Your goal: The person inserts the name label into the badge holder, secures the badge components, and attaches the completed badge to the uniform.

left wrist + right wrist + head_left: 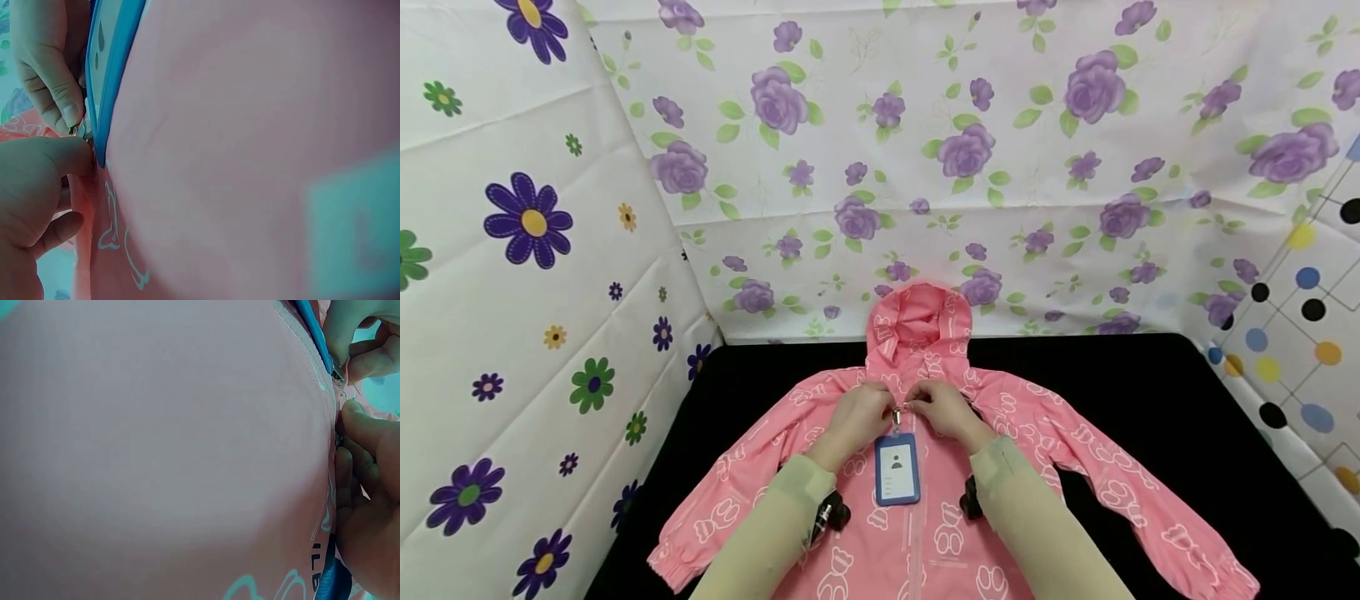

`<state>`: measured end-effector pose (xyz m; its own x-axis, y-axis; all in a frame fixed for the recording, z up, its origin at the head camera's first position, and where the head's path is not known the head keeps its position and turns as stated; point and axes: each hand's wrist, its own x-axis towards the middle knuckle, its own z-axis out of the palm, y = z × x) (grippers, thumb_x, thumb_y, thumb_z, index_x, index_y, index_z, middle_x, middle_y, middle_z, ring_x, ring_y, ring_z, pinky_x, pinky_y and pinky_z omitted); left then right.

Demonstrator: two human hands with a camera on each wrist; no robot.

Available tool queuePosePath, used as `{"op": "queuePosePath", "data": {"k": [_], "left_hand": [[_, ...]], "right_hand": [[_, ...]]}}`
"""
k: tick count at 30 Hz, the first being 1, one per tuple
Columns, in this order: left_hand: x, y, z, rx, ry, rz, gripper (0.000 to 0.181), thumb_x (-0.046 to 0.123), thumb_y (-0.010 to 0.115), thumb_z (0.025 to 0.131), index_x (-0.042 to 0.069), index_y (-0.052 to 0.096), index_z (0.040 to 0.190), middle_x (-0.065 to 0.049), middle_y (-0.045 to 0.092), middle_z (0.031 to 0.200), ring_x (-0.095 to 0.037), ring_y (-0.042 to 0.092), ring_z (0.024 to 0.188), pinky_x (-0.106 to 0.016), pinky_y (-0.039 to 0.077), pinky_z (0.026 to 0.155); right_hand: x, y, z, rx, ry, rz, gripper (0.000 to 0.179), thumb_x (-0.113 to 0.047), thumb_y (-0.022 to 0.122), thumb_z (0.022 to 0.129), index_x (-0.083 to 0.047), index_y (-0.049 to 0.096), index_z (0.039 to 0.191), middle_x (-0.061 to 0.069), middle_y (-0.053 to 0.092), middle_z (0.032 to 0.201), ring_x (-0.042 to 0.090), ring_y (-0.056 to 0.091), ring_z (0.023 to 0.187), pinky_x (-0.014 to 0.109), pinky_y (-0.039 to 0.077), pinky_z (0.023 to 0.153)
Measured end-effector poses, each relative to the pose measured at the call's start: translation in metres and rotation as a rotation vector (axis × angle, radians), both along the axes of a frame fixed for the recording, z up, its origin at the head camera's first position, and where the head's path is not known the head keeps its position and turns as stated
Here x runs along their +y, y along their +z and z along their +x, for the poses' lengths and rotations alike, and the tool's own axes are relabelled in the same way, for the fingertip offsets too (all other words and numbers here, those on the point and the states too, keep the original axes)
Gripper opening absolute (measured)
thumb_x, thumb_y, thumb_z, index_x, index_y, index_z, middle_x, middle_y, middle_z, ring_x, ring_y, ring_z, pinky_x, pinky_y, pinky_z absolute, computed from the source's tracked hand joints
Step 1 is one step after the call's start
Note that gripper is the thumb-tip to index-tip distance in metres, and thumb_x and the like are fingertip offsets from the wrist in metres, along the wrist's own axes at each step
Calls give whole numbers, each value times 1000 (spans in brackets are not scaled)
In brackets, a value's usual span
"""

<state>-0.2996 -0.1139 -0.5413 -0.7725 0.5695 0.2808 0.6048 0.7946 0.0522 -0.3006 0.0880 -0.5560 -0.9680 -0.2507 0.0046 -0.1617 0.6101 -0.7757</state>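
A pink hooded jacket (951, 500) with white bear outlines lies spread, front up. On its chest is a blue-framed badge holder (898, 502) with a white card, below a silver metal clip (896, 417). My left hand (863, 412) pinches at this clip from the left, its index fingertip right beside the metal in the left wrist view. From the right, my right hand (943, 408) pinches a small metal piece close to the clip; I cannot tell whether it is part of the clip. The fingertips of both hands nearly meet, partly hiding the clip's top.
The jacket lies on a black table surface (775, 362), its sleeves (1150, 492) stretched out to both sides. Behind stands a white cloth wall with purple roses (880, 167). Flowered cloth (527, 333) hangs on the left, dotted cloth (1307, 333) on the right.
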Motion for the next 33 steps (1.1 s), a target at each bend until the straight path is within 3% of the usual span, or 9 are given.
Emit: {"op": "queuePosePath", "data": {"k": [8,21,33], "left_hand": [[2,4,0,42,-17,-50,11,10,83,84,17,77,79,6,61,78,-13,59,64,-30,51,56],[4,4,-3,11,-19,-30,18,10,86,83,18,74,72,6,62,77,-9,53,61,-26,44,53],[4,5,-4,15,-46,-41,19,11,88,83,18,75,71,7,63,77,-11,58,63,-28,50,57]], "right_hand": [[-2,0,-2,22,-5,12,7,-14,74,102,-16,75,96,-3,68,89,15,60,79,33,49,75],[-7,2,-1,23,-21,52,6,-15,72,104,-14,77,100,-2,70,94,15,60,84,35,51,81],[-7,-1,-3,33,-6,75,6,-14,71,104,-14,76,100,-2,70,93,16,60,83,35,50,80]]}}
